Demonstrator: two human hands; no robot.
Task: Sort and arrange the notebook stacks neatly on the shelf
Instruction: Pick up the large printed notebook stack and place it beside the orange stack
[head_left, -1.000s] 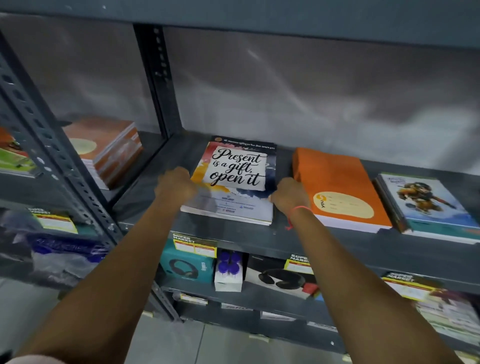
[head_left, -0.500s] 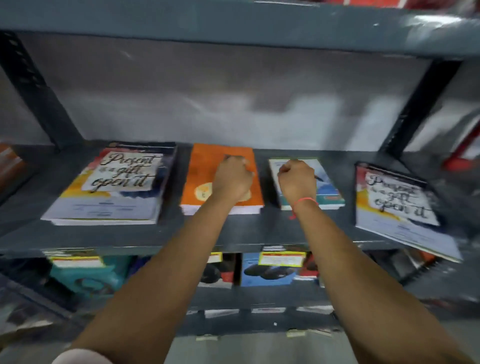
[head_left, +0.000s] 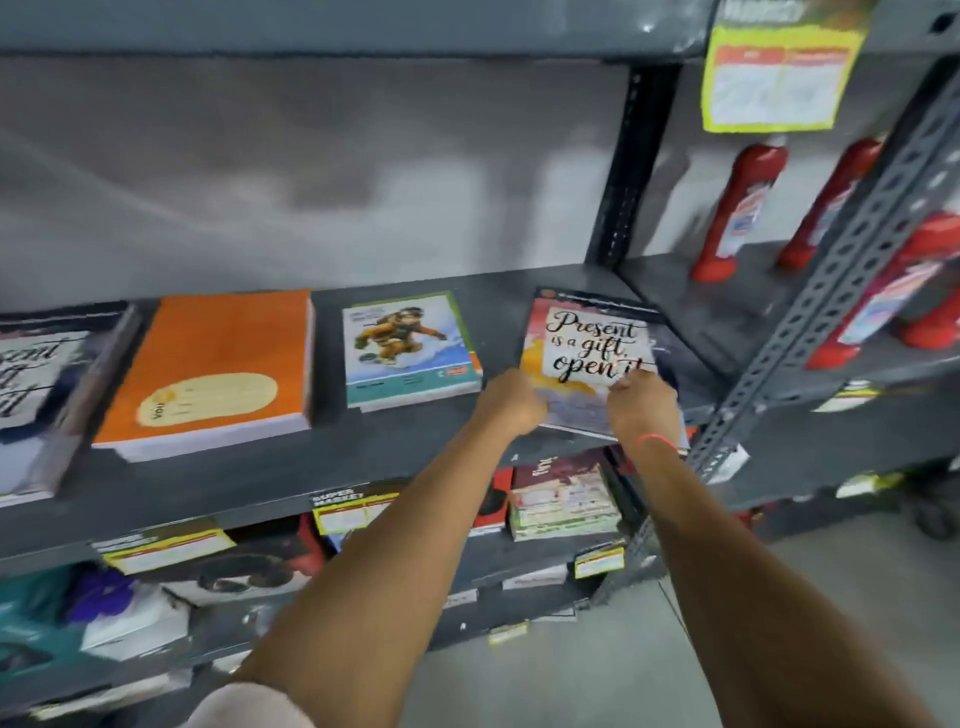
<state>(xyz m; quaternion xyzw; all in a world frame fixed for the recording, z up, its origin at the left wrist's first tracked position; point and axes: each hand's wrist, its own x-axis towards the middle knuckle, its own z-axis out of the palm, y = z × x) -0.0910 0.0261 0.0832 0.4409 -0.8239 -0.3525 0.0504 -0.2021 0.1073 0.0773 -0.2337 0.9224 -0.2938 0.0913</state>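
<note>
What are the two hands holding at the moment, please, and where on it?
The rightmost "Present is a gift" notebook stack: left hand at its near-left corner, right hand on its near edge.

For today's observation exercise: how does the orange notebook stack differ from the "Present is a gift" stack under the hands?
The orange notebook stack is plain, thick and untouched; the "Present is a gift" stack has lettering, sits askew and overhangs the shelf edge, with the left hand and right hand on it. Both lie flat.
</note>
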